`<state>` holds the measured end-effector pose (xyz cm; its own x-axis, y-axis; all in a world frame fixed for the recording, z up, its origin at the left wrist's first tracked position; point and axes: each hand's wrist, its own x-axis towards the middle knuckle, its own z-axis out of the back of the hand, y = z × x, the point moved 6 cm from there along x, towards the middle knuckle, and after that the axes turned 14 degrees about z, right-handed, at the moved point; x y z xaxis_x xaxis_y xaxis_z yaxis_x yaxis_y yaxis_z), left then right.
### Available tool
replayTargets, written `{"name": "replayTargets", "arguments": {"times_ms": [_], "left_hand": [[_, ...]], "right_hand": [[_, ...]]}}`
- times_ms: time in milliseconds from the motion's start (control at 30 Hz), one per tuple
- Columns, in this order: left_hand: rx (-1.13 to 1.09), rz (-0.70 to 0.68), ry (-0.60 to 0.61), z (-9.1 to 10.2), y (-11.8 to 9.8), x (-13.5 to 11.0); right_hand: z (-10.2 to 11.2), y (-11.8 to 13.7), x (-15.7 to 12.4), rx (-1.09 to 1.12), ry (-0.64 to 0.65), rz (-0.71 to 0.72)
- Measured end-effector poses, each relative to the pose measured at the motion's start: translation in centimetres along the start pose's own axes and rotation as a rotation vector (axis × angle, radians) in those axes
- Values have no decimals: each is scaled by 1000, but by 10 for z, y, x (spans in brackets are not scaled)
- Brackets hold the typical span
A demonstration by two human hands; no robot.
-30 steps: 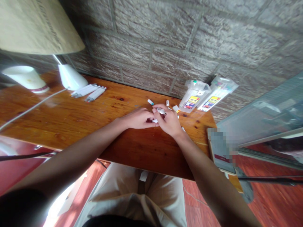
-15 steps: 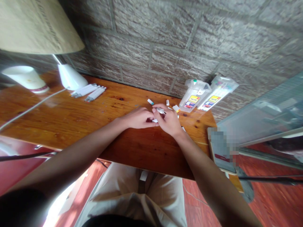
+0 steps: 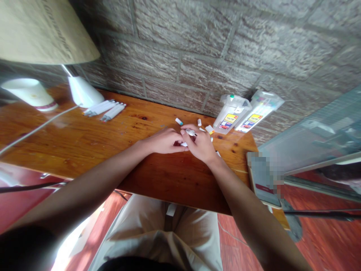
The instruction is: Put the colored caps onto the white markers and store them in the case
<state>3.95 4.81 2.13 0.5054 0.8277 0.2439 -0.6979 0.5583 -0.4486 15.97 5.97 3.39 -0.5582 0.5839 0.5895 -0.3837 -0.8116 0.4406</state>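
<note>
Both my hands rest together on the wooden table [image 3: 84,139] near its far right part. My left hand [image 3: 163,141] is curled with its fingertips pinched on a small white marker piece [image 3: 184,144]. My right hand [image 3: 200,145] is closed around a white marker [image 3: 191,132], whose rounded end sticks out above the fingers. Loose white marker caps [image 3: 179,121] lie just beyond my hands, close to the brick wall.
Two clear marker packs [image 3: 231,114] lean on the wall at the right. Several white markers [image 3: 108,109] lie by a lamp base [image 3: 83,92] at the left, with a white cable [image 3: 36,130]. A phone [image 3: 263,180] lies at the table's right edge.
</note>
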Motion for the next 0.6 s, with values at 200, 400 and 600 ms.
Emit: {"name": "replayTargets", "arguments": {"times_ms": [200,400,600], "left_hand": [[5,3,-1,0,0,0],[5,3,-3,-1,1,0],[18,11,5,-2,3,0]], "right_hand": [[0,0,0,18,-4,4],[-1,-1,-1,11,-2,5],[-1,-1,-1,1,-2,18]]}}
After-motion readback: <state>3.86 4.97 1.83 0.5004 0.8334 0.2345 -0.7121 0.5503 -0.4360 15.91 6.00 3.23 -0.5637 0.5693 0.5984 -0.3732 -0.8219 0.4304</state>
